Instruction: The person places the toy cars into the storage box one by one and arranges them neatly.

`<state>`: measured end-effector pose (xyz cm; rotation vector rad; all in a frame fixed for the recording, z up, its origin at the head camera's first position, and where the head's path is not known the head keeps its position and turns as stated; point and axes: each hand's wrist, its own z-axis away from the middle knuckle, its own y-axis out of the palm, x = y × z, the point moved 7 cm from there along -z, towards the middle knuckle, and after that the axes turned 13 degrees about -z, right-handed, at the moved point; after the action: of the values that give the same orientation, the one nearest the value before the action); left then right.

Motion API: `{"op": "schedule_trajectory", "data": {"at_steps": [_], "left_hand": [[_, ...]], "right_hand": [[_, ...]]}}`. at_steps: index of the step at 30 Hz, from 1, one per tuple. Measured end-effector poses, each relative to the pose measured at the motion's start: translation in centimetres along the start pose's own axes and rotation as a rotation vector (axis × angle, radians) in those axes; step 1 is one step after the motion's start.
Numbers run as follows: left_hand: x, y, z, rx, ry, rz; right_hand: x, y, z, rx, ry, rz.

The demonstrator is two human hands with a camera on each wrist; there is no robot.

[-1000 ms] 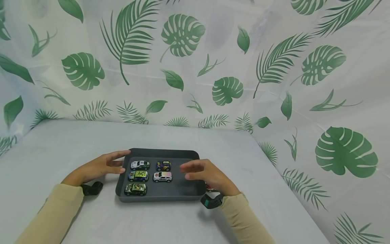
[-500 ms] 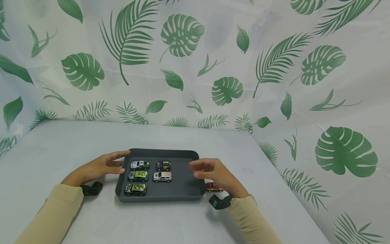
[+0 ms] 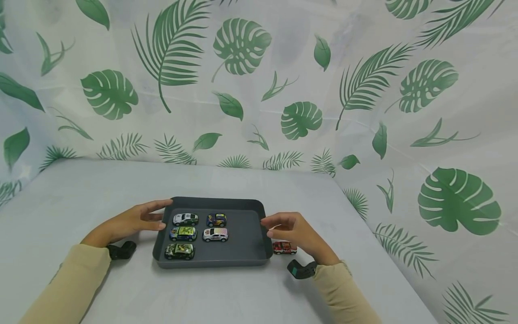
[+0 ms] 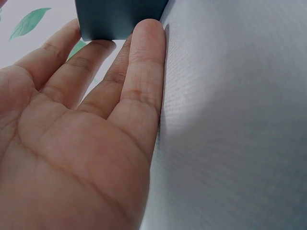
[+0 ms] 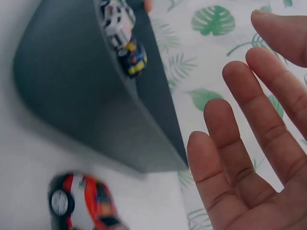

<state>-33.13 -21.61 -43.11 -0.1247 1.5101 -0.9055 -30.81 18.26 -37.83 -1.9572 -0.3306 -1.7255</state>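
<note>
A dark grey tray (image 3: 248, 247) lies on the table with several toy cars in it. Its left column holds a white-and-green car (image 3: 185, 219), a blue-and-yellow car (image 3: 183, 233) and a dark green patterned car (image 3: 180, 251). Beside them stand a dark blue car (image 3: 216, 220) and a white-and-pink car (image 3: 216, 234). My left hand (image 3: 129, 220) rests its extended fingers against the tray's left side. At the right side, my right hand (image 3: 298, 229) has spread fingers and holds nothing; whether it touches the rim I cannot tell. Outside, a red car (image 3: 285, 248) sits below that hand.
The pale-covered table (image 3: 226, 297) stretches around the tray. A leaf-printed curtain (image 3: 259, 94) stands behind it and along both sides. Dark wrist cameras hang under each wrist, the right one (image 3: 301, 269) close to the red car.
My right hand has moved right, from above the tray's inside to its right edge, uncovering the red car. The left hand and the tray stay in place.
</note>
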Motion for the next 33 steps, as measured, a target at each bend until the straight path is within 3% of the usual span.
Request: {"op": "schedule_trajectory", "data": {"at_steps": [12,26,33], "left_hand": [[-0.2,-0.1,-0.1,0.004,0.009,0.016],[-0.1,0.0,-0.1,0.012,0.014,0.031],[0.2,0.1,-0.1,0.018,0.015,0.036]], "right_hand": [[-1.2,-2.3,1.2,0.002,-0.043,0.111],[-3.1,-4.2,3.0,-0.036,0.089,0.189],[-4.0,-4.1,3.3,-0.007,0.110,0.148]]}}
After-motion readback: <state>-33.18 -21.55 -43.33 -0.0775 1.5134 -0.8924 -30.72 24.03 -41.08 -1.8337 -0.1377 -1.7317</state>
